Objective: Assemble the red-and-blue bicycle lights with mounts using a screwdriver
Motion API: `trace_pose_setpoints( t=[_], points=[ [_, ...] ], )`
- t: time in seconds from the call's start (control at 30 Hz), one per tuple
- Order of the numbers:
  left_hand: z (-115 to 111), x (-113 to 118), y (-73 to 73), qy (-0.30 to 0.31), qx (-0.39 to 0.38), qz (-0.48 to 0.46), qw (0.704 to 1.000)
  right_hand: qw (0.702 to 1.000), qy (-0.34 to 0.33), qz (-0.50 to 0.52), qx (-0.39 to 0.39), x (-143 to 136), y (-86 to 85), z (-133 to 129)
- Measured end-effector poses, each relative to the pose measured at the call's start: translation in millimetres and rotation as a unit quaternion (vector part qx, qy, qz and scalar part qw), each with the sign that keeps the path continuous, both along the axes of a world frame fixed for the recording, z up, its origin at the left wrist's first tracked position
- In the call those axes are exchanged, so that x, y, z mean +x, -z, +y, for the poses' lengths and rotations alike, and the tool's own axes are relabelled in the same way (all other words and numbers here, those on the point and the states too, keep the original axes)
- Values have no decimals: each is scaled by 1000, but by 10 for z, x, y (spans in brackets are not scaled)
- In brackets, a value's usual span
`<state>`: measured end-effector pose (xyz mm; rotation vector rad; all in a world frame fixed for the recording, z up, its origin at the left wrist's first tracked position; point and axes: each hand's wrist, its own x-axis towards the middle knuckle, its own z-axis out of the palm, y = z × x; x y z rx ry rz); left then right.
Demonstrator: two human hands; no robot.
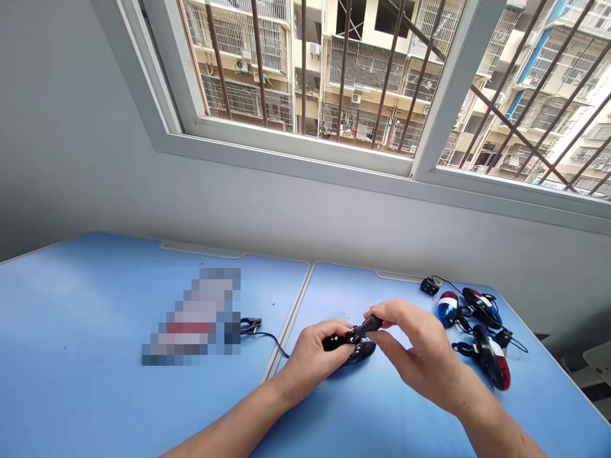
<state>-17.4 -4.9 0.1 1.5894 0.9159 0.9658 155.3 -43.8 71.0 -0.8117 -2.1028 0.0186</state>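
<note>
My left hand (317, 353) is closed on a black plastic device (365, 351) that rests on the blue table (200, 413). Its fingertips pinch a small black bracket (353, 335) at the top of the device. From above right, my right hand (410, 343) grips a short black handle (371, 325), shaped like a stubby screwdriver. The handle slants down to the bracket and meets it; the exact contact is too small to make out. A black cable (274, 338) runs left from behind my left hand towards a black clip-like part (251, 326).
At the right lie several black bicycle sirens with red, white and blue lenses (491, 357), with thin wires. A small black box (429, 286) sits behind them. A pixelated patch (195, 318) covers something on the left. A seam (286, 324) crosses the table; a barred window stands beyond.
</note>
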Motion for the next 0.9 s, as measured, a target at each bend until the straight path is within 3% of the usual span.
trace_pose_setpoints(
  t=[0.27, 0.47, 0.73, 0.9],
  points=[
    [-7, 12, -33, 9, 17, 6, 1000, 993, 95, 15, 66, -101, 86, 15],
    [-21, 8, -63, 1, 3, 7, 1000, 996, 53, 11, 76, -91, 82, 33],
    [-4, 0, -26, -1, -9, 8, 1000, 999, 1, -29, 18, 52, -44, -29],
    [-3, 5, -22, -1, -9, 4, 1000, 1000, 26, -7, 17, 0, -20, -21]
  ],
)
